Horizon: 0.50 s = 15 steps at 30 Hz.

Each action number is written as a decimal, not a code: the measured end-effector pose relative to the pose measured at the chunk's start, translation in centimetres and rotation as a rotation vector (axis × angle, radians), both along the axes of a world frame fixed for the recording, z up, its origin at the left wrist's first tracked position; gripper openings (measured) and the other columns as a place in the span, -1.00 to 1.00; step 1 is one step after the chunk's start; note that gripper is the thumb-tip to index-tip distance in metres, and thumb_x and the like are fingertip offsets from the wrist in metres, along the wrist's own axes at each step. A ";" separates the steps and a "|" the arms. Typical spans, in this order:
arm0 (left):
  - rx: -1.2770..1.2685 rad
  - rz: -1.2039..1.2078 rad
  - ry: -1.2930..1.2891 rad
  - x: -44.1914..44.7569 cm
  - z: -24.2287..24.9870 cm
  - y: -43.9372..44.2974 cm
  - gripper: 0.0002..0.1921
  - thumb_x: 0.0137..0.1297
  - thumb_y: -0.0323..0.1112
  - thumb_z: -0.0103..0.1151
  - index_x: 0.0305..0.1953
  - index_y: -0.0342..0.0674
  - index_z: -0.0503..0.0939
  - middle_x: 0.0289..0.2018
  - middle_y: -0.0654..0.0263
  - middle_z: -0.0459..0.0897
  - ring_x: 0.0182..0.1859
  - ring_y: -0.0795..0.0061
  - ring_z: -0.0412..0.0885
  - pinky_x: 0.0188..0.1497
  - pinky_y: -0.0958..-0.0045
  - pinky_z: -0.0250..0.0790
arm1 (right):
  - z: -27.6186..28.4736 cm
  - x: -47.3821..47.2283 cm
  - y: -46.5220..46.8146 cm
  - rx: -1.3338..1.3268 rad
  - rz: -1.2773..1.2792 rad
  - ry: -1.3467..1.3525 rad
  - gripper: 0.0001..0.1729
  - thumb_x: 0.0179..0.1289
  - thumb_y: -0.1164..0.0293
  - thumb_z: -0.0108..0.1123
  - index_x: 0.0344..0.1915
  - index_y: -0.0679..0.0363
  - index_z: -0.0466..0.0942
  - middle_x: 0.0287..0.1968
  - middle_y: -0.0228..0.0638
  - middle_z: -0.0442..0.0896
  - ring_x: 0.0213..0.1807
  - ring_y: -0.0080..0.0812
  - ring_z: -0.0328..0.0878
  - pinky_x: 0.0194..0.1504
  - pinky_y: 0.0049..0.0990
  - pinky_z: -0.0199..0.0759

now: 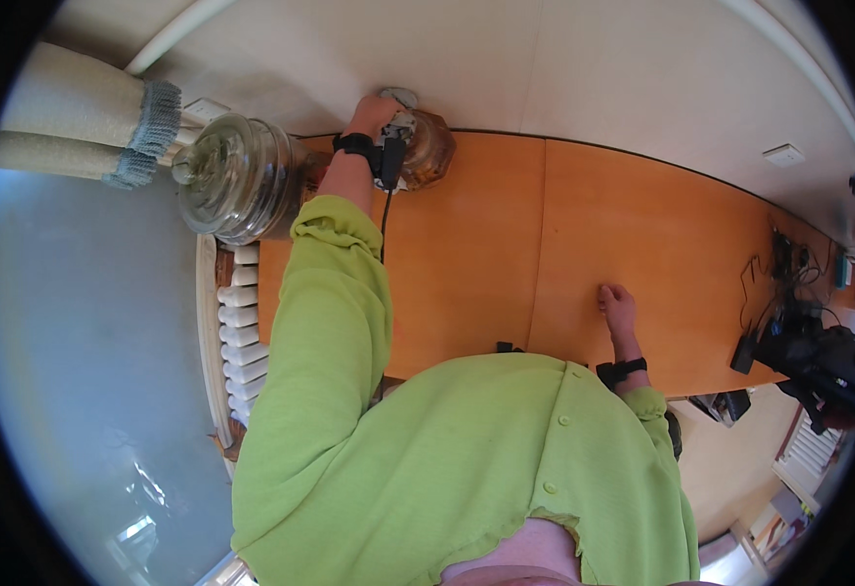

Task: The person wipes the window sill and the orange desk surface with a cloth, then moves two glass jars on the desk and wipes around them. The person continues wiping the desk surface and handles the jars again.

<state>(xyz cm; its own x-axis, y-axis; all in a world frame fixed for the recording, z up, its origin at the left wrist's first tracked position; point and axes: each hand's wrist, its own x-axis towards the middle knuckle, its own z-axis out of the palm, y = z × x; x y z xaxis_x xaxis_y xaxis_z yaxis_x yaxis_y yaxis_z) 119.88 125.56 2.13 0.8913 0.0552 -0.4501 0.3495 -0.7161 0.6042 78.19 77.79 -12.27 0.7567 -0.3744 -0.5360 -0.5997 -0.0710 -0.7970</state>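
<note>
Near the wall, my left hand (375, 117) grips a crumpled grey-white cloth (400, 126), with folds of it sticking out on either side. Right beside that hand stands a faceted glass jar (431, 151) with an amber-brown tint; the hand and cloth hide part of it. A large lidded glass jar (233, 179) stands to the left of my forearm, and its contents are hard to make out. My right hand (618, 306) is over the orange-brown wooden table (464, 271), fingers curled in, with nothing visible in them.
Black cables and electronic gear (786, 315) crowd the table's right end. A window (90, 308), a fringed curtain (83, 110) and a white radiator (240, 315) are on the left. A cord runs from the black device (391, 162) at my left wrist.
</note>
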 end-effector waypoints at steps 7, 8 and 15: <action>0.234 -0.576 -0.285 -1.9 -0.1 4.5 -0.52 0.26 -0.23 0.31 0.11 -0.43 0.55 0.06 0.11 0.62 0.01 0.31 0.58 -0.02 0.23 0.44 | -1.5 -0.4 -0.2 -0.124 0.000 0.016 -0.71 0.39 0.28 0.20 -0.17 0.33 0.63 -0.37 -0.33 0.69 -0.39 -0.52 0.61 -0.35 -0.53 0.53; -0.011 -0.279 -0.130 -2.7 -0.3 4.2 -0.55 0.26 -0.25 0.31 0.10 -0.39 0.57 0.03 0.11 0.64 0.00 0.27 0.60 -0.01 0.23 0.46 | -1.7 -0.5 -0.3 -0.138 0.008 0.014 -0.71 0.39 0.28 0.21 -0.18 0.33 0.63 -0.37 -0.33 0.69 -0.39 -0.52 0.61 -0.35 -0.52 0.53; -0.521 0.500 -0.448 -10.6 -0.2 1.8 -0.55 0.18 -0.29 0.34 0.09 -0.35 0.59 -0.04 0.09 0.70 0.00 0.19 0.64 0.06 0.28 0.43 | -2.5 -0.4 -0.5 -0.124 -0.013 0.007 -0.69 0.37 0.25 0.22 -0.21 0.32 0.63 -0.42 -0.35 0.68 -0.42 -0.54 0.59 -0.36 -0.51 0.50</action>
<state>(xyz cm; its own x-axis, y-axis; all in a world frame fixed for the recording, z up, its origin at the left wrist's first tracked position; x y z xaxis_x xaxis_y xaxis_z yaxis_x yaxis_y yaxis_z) 109.24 127.38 1.97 0.9173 0.3736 -0.1376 0.1999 -0.1334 0.9707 77.79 77.28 -14.73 0.7479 -0.4477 -0.4901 -0.6065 -0.1607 -0.7787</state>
